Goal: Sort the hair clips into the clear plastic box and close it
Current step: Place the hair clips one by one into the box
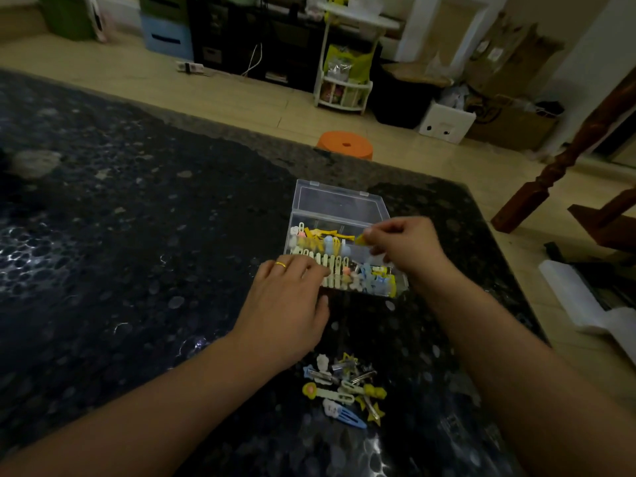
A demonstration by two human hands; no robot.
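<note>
Both forearms reach forward, bare, converging toward the middle. Left hand (287,304) is palm down, fingers extended and spread slightly, gold band on one finger, thumb out to the right side. Right hand (404,246) sits higher and further out, wrist bent, fingers curled, thumb and forefinger pinching a small yellow clip (361,239).

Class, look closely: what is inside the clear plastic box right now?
The clear plastic box holds rows of pale, yellow and blue hair clips. The left hand and right hand cover parts of the rows.
</note>
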